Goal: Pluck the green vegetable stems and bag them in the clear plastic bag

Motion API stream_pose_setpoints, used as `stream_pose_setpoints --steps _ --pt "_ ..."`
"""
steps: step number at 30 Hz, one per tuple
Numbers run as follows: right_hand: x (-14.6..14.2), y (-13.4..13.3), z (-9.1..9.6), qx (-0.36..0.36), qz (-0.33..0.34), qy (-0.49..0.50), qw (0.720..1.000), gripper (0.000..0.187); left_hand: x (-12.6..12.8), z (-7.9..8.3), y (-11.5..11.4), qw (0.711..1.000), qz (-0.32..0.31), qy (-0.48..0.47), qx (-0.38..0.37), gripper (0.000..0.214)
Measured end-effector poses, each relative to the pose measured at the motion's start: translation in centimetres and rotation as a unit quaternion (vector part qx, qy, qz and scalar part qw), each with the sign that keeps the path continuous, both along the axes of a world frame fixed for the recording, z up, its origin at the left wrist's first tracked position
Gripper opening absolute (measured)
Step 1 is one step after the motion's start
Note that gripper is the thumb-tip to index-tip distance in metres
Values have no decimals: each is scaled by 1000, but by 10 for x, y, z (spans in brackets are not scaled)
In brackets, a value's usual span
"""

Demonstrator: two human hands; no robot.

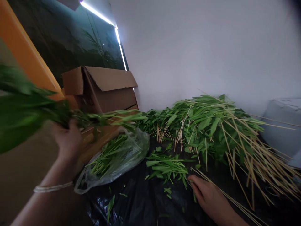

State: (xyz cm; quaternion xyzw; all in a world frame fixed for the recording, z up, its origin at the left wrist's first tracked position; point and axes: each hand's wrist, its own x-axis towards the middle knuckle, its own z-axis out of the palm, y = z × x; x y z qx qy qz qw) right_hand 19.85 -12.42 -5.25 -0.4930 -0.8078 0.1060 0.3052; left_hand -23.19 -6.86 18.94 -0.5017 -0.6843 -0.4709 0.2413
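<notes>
My left hand (67,138) is closed around a bunch of leafy greens (30,110), raised at the left and blurred by motion. The bunch's leaves spread to the left, and its stems reach right over a clear plastic bag (138,147). Inside that bag lie more cut green stems (109,153). My right hand (207,194) is pinched low over the black plastic sheet (141,201), beside a small heap of cut greens (166,166). A bit of green shows below its fingers; what it grips is mostly hidden. Thin straw-coloured sticks (240,205) run alongside this hand.
A large pile of leafy greens (199,116) lies against the white wall (199,47), with many pale sticks (263,160) at its right. An open cardboard box (113,94) stands at the back left. A grey container (279,125) is at far right. Leaf scraps dot the sheet.
</notes>
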Motion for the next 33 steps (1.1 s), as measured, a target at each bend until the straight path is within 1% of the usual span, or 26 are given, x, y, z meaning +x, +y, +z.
stream_pose_setpoints --steps 1,2,3,4,6,7,9,10,11,13,14,15,16,17,18,19,21,23,25,26,30,33 --pt "0 0 0 8 -1 4 1000 26 8 -17 1 999 38 -3 -38 44" --pt "0 0 -1 14 -2 7 1000 26 16 -34 2 989 36 23 -139 43" --pt "0 0 -1 17 -2 7 1000 26 23 -51 2 965 24 64 -253 40" --pt "0 0 -1 17 -2 6 1000 26 29 -66 1 933 -1 115 -342 38" --pt "1 0 -1 10 -1 -2 1000 26 36 -88 0 899 -35 143 -413 35" --pt "1 0 -1 6 1 -7 1000 26 37 -94 0 888 -45 149 -433 36" --pt "0 -1 -1 -4 4 -16 1000 27 33 -99 2 879 -48 146 -452 42" --pt "0 -1 0 -8 4 -19 1000 28 30 -98 3 881 -48 141 -449 44" --pt "0 -1 0 -13 4 -22 1000 28 27 -96 5 890 -51 130 -435 46" --pt "0 -1 1 -22 2 -25 999 27 24 -91 8 916 -81 89 -384 44" --pt "-1 -1 2 -24 2 -24 999 27 25 -90 10 927 -110 51 -355 42" --pt "-1 -2 3 -24 3 -23 999 26 28 -89 10 932 -147 -6 -331 39" --pt "-1 -2 3 -23 5 -20 1000 26 33 -89 10 928 -189 -83 -309 35" --pt "-1 -2 3 -22 7 -17 1000 26 40 -91 10 913 -229 -176 -288 31" --pt "0 -2 3 -20 7 -14 1000 26 49 -93 9 886 -263 -277 -264 25" --pt "0 -2 3 -18 7 -13 1000 26 58 -95 7 850 -287 -373 -237 18" --pt "0 -2 1 -18 8 -15 1000 27 78 -101 3 771 -309 -523 -190 5" --pt "1 -1 -1 -20 10 -19 1000 28 100 -104 -2 695 -324 -619 -167 14" --pt "1 1 -2 -19 7 -20 1000 29 123 -106 -6 626 -350 -677 -167 17" --pt "2 1 -2 -18 4 -20 1000 30 135 -106 -7 597 -371 -690 -174 16" --pt "1 1 5 -27 2 -29 999 28 191 -106 -8 513 -465 -693 -203 8" --pt "0 -1 12 -34 6 -33 999 27 233 -113 0 435 -497 -715 -229 10"
